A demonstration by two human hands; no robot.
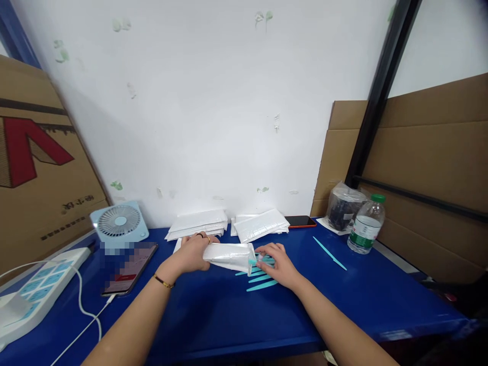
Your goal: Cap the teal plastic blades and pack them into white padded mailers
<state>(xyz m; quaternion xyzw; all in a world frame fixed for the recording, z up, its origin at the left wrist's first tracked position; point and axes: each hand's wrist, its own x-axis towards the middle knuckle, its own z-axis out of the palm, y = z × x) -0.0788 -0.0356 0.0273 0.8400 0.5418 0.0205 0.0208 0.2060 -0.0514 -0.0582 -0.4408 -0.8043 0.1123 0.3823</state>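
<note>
Blue bench (213, 315), centre of frame: white pouch (227, 255) spans between the hands, long axis roughly left-right, mouth end nearer right hand (281, 265). Left hand (190, 254): fingers clamped on opposite end. Right fingers beside turquoise tip (252, 262) at mouth; whether closed on it, cannot tell.

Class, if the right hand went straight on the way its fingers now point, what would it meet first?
Most likely the near end of the white packet in the left hand, where a teal tip shows. The right hand is so close that it may already touch; depth is unclear.
</note>
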